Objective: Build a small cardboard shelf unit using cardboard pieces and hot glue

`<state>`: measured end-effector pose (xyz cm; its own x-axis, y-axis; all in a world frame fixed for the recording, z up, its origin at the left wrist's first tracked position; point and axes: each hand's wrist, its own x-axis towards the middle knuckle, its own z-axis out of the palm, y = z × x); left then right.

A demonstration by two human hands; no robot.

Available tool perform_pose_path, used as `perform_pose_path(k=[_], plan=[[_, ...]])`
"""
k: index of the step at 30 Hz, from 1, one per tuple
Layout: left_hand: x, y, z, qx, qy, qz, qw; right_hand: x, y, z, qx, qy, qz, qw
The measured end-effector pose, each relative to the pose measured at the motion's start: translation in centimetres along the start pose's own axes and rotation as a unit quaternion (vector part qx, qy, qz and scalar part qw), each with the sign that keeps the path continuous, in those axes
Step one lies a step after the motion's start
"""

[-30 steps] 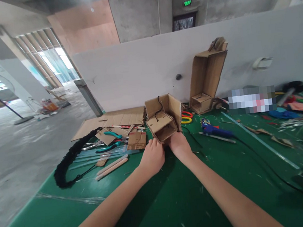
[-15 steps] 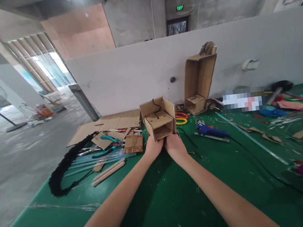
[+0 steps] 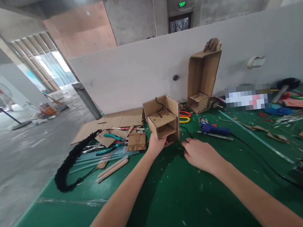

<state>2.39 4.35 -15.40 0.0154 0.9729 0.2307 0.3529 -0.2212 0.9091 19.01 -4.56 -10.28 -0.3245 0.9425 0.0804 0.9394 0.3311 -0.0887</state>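
Note:
A small cardboard box structure with a black cord on its inner shelf stands tilted in front of me. My left hand grips its lower left side, the fingertips partly hidden under it. To the right of the box, apart from it, my right hand has its fingers curled together near a thin dark strand; whether it pinches the strand is too small to make out. Behind stands a taller cardboard frame with a round cardboard piece on top, leaning near the white partition.
Left on the green table lie teal-handled pliers, wooden sticks, a black fuzzy strip and cardboard sheets. A blue glue gun with its cable and yellow-handled scissors lie right of the box.
My right hand has let go of the box and moved right, down near the table. My left hand still holds the box. The view has shifted slightly, and a person now shows at far left.

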Motion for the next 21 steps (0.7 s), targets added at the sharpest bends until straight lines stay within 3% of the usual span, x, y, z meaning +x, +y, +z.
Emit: perform_pose_path(k=[3, 6, 10, 12, 17, 21], plan=[[-0.2, 0.3, -0.1, -0.011, -0.01, -0.019, 1.0, -1.2, 1.0, 0.3, -0.078, -0.014, 0.001, 0.997], [-0.2, 0.4, -0.2, -0.02, -0.01, -0.021, 1.0, -1.3, 1.5, 0.6, -0.085, -0.015, 0.0, 0.996], [-0.1, 0.1, -0.3, -0.024, -0.008, -0.018, 1.0, -0.8, 1.9, 0.7, 0.096, 0.031, 0.003, 0.995], [-0.1, 0.0, -0.3, -0.024, -0.006, -0.017, 1.0, -0.4, 2.1, 1.0, 0.245, 0.083, 0.015, 0.966], [-0.1, -0.1, -0.4, -0.02, 0.002, -0.006, 1.0, 0.7, 2.0, 2.9, 0.54, 0.167, 0.054, 0.823], [-0.3, 0.1, -0.6, -0.022, -0.001, 0.014, 1.0, 1.2, 1.5, 3.9, 0.577, 0.18, 0.067, 0.794]])
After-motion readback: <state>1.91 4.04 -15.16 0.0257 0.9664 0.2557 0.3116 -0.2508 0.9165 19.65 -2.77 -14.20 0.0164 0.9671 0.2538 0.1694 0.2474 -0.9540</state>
